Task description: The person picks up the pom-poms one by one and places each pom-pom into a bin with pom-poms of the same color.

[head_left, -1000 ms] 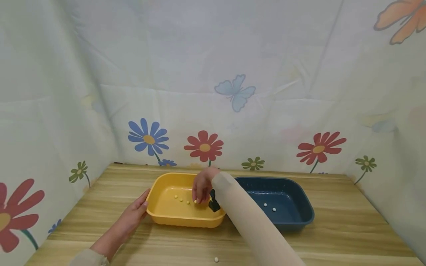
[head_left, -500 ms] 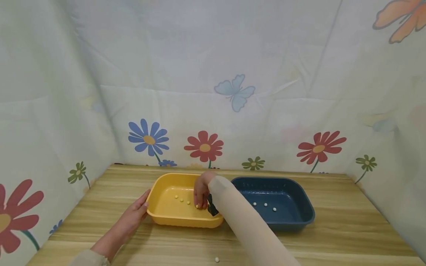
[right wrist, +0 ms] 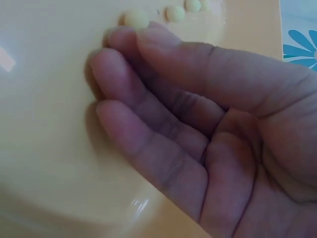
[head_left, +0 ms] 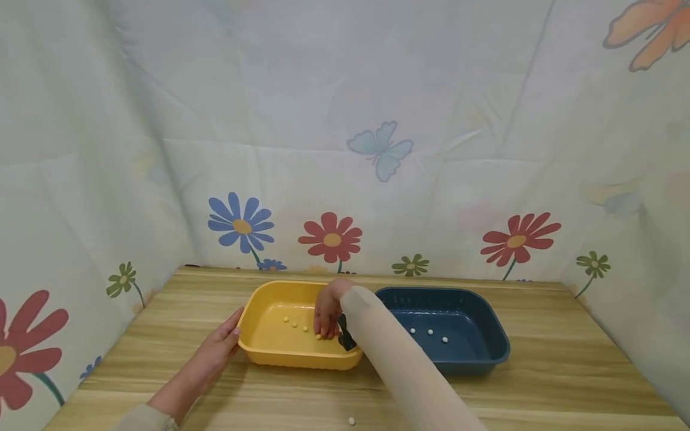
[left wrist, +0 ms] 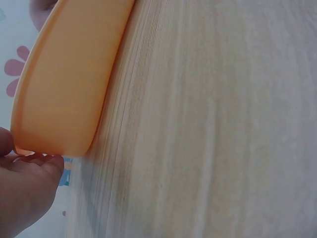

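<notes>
In the head view my left hand (head_left: 217, 344) grips the left end of a yellow tray (head_left: 299, 360). The left wrist view has the thumb at the rim and the fingers against the tray's outer wall (left wrist: 69, 84). My right hand (head_left: 327, 311) reaches down inside the same tray. Thumb and forefinger pinch a small pale ball (right wrist: 136, 19) close over the tray floor, and the other fingers are bent beside it. Several similar balls (head_left: 294, 324) lie in a slanting row to its left. The right sleeve hides the tray's right end.
A dark blue tray (head_left: 474, 361) stands right beside the yellow one, with small white balls (head_left: 430, 331) showing inside. One loose white ball (head_left: 351, 421) lies on the wooden table (head_left: 291, 398) near the front. A flower-printed cloth (head_left: 458, 197) hangs behind and at both sides.
The right hand has come slightly toward the front of the yellow tray with the ball at its fingertips. The forearm shifted left, uncovering another ball in the blue tray. The left hand stays put.
</notes>
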A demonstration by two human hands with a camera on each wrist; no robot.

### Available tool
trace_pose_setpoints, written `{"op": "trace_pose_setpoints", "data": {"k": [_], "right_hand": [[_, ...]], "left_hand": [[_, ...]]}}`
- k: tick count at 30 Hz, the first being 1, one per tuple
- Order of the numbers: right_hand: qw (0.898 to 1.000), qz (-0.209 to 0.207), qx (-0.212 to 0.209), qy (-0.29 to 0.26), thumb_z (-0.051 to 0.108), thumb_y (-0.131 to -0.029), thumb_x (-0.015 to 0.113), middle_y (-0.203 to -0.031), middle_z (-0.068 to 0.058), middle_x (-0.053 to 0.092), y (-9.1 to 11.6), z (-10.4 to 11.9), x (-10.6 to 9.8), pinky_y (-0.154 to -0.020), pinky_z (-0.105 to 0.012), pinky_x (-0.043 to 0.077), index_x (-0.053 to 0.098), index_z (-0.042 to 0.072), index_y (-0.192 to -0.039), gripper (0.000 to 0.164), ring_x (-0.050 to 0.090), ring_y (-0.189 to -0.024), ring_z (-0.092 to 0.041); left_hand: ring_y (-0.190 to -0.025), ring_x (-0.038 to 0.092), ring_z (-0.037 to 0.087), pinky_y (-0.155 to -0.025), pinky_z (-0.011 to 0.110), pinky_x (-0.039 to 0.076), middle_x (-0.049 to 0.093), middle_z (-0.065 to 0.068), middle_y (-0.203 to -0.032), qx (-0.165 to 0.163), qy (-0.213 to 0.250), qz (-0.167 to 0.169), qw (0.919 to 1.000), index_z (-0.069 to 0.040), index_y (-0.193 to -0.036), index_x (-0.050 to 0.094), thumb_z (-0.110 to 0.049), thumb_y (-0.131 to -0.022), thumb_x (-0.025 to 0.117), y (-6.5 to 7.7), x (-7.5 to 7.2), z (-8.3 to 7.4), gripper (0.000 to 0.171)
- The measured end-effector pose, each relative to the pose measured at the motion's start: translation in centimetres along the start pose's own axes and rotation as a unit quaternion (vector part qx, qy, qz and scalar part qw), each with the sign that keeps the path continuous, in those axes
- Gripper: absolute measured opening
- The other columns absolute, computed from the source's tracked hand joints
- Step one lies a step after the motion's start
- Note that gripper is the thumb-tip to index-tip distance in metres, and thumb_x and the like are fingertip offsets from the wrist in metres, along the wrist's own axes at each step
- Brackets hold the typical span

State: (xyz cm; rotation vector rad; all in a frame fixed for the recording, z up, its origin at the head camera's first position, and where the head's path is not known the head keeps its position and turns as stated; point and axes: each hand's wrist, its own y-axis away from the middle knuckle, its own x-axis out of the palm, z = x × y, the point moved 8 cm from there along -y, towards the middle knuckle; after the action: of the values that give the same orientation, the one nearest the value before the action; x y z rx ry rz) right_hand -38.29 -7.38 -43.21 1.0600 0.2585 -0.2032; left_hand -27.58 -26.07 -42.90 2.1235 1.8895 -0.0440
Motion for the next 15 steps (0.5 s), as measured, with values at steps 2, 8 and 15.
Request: {"op": "trace_pose_setpoints", "data": {"k": [2, 8, 15], "right_hand": [[1.000, 0.003, -0.006, -0.005, 0.000, -0.100, 0.061, -0.082, -0.007, 0.072, -0.2, -0.1, 0.0, -0.068, -0.021, 0.058, 0.074, 0.002, -0.095, 0.014, 0.064, -0.074, -0.017], [0.998, -0.042, -0.037, -0.008, 0.005, -0.098, 0.067, -0.083, -0.005, 0.072, 0.3, 0.4, -0.9, -0.073, -0.022, 0.059, 0.075, 0.005, -0.090, 0.011, 0.064, -0.076, -0.016], [0.985, -0.118, -0.120, 0.031, 0.012, -0.097, 0.068, -0.091, -0.003, 0.071, 4.8, 2.7, -2.3, -0.096, -0.032, 0.063, 0.072, 0.009, -0.095, 0.005, 0.068, -0.088, -0.016]], "left_hand": [[-0.160, 0.001, 0.042, -0.126, 0.049, 0.017, -0.006, 0.024, -0.172, 0.001, -0.002, 0.000, 1.0000, 0.001, -0.163, 0.000, -0.008, -0.112, 0.024, 0.0, 0.0, 0.0, 0.057], [-0.159, 0.002, 0.043, -0.125, 0.051, 0.018, -0.005, 0.024, -0.171, -0.001, -0.004, -0.005, 1.0000, 0.001, -0.163, 0.001, -0.008, -0.112, 0.024, 0.0, -0.1, 0.1, 0.057], [-0.159, 0.002, 0.044, -0.126, 0.052, 0.017, -0.005, 0.026, -0.171, 0.003, 0.003, -0.006, 1.0000, 0.002, -0.163, 0.001, -0.007, -0.112, 0.024, 0.1, 0.0, 0.1, 0.057]]}}
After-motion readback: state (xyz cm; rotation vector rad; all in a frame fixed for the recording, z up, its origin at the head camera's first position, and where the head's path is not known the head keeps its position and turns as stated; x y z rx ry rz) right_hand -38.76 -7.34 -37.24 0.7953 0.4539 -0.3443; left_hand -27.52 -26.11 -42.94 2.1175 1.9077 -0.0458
